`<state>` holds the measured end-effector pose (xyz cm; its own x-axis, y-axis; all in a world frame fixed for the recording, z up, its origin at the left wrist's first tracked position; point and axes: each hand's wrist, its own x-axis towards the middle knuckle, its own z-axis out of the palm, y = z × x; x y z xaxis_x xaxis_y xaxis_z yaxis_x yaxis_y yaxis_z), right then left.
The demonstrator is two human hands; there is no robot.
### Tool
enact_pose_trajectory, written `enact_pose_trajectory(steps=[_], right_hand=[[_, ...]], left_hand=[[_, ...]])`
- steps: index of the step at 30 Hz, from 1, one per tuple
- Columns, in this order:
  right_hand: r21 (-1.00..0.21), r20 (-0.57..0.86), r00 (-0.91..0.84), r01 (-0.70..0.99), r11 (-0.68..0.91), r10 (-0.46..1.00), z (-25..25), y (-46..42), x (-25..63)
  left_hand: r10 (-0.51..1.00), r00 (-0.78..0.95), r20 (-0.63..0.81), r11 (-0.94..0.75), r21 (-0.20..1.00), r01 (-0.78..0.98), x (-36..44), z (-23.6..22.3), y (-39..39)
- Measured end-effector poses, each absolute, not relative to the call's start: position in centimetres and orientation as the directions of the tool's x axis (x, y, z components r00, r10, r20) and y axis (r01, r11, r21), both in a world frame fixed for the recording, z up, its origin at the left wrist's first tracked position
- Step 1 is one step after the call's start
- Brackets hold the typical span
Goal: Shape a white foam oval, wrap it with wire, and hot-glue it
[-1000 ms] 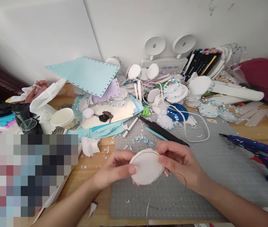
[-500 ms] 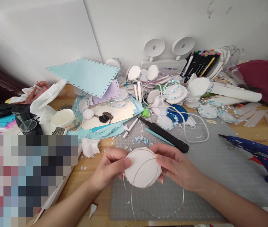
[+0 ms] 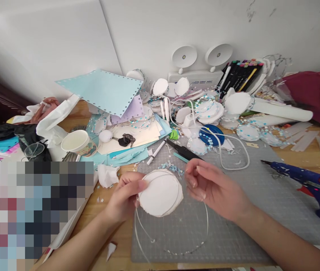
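My left hand (image 3: 126, 194) pinches the left edge of a white round paper disc (image 3: 161, 195), thumb on top and the other fingers behind it. A thin wire ring lies over the disc's face. From the disc a loose loop of thin wire (image 3: 207, 222) hangs down over the mat, with small bits along its lower curve. Just right of the disc, apart from it, is my right hand (image 3: 215, 188), fingers loosely curled and spread. The wire loop's upper right end passes close to its fingertips; whether they touch is unclear.
A grey cutting mat (image 3: 233, 233) lies under the hands. Beyond them are a black-handled tool (image 3: 181, 148), blue star bits (image 3: 169, 166) and several decorated white discs. A blue glue gun (image 3: 298, 175) lies right; a paper cup (image 3: 76, 143) and blue paper (image 3: 103, 90) are left.
My right hand has let go of the disc's right edge and moved slightly right and up. The disc has shifted left in my left hand, and the wire loop has swung left.
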<state>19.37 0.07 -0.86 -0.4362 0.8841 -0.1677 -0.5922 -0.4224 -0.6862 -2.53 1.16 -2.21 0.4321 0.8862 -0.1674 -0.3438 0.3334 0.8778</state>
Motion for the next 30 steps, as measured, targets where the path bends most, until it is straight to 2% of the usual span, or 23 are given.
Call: enact_pose_trajectory(steps=[4, 10, 15, 22, 30], right_hand=[[-0.741, -0.186, -0.335, -0.57, -0.356, 0.924, -0.91, 0.18, 19.41], [-0.801, -0.219, -0.359, -0.464, -0.377, 0.907, -1.07, -0.12, 19.03], [-0.8, -0.185, -0.39, -0.473, -0.369, 0.902, -1.02, -0.04, 19.22], [-0.804, -0.253, -0.309, -0.46, -0.377, 0.917, -1.14, 0.19, 19.28], [-0.863, -0.235, -0.34, -0.359, -0.356, 0.911, -0.88, -0.07, 18.77]], left_hand=[[0.891, 0.418, -0.179, 0.336, 0.879, -0.339, -2.46, -1.81, 1.2], [0.881, 0.43, -0.195, 0.345, 0.889, -0.303, -2.42, -1.81, 1.15], [0.87, 0.46, -0.178, 0.34, 0.892, -0.297, -2.54, -2.15, 1.08], [0.869, 0.467, -0.16, 0.324, 0.899, -0.296, -2.63, -2.38, 1.08], [0.873, 0.455, -0.178, 0.332, 0.899, -0.286, -2.61, -2.39, 1.1]])
